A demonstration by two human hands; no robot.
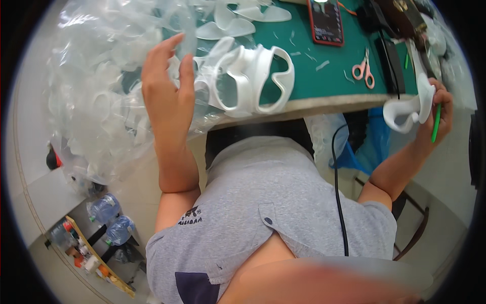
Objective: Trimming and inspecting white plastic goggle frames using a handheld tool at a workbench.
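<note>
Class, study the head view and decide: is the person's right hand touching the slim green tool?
Touching. The head view shows it: the slim green tool emerges from the curled grip of the right hand and lies against it.

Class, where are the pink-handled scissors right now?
In the head view, the pink-handled scissors lie right of centre on the green tabletop, below and right of the red-edged device, just left of a black bar.

red-edged device (326, 23): top cut off (lettering too small) | plastic bag (93, 55): top cut off
</note>
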